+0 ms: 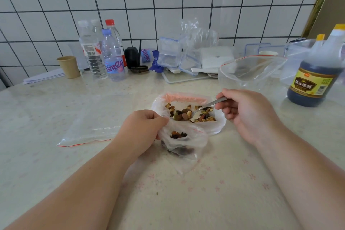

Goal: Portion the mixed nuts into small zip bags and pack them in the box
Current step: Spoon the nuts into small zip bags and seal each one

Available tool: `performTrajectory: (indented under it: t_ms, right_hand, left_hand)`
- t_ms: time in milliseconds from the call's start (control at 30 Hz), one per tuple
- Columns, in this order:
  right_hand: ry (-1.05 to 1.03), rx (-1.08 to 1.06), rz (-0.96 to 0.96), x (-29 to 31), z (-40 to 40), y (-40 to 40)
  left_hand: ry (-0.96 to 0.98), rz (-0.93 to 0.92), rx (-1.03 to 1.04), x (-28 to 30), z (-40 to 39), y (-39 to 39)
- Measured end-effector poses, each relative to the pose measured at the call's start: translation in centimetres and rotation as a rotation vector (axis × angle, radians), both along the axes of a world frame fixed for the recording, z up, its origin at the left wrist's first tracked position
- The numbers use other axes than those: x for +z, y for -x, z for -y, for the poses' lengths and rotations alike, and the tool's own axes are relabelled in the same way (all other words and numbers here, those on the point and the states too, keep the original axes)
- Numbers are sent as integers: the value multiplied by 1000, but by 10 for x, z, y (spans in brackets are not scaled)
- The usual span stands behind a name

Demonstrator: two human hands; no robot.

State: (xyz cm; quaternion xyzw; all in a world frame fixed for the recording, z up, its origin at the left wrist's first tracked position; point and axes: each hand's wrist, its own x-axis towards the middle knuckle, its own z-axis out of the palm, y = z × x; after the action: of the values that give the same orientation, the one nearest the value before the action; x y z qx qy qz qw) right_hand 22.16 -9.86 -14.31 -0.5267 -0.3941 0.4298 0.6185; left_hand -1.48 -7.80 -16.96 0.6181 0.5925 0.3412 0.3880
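Note:
My left hand (pixel 143 127) grips the rim of a small zip bag (pixel 183 143) with a red seal line, and the bag's mouth is open. A few nuts lie inside it. My right hand (pixel 246 112) holds a metal spoon (pixel 209 105) by its handle. The spoon bowl carries nuts just above the mixed nuts (pixel 188 113), which lie in a larger open plastic bag (pixel 218 125) with a pink top edge behind the small bag. An empty zip bag (pixel 93 123) lies flat to the left. Clear lidded boxes (pixel 171 54) stand at the back.
Water bottles (pixel 112 56) and a paper cup (pixel 69 66) stand at the back left by the tiled wall. A large open zip bag (pixel 248 73) stands at the back right beside a dark vinegar bottle (pixel 315 73). The flowered tablecloth (pixel 214 188) covers the near table.

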Motion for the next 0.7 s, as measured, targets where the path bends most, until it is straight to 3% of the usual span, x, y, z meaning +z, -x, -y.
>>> performTrajectory:
  t_ms: [267,467,567,700]
  right_hand:
    - [-266,264,299,-1,15,9]
    - [-231,-47,221,-4,7,-3]
    - [-127,-176,391,-12,0,-3]
    - [-98,-152,589,-18,-6,5]
  left_hand:
    - [0,2,18,-1,0,-1]
    - [12,4,36,-1,-2,1]
    - [9,6,42,-2,-4,1]
    - [11,-10,39,-2,-4,1]
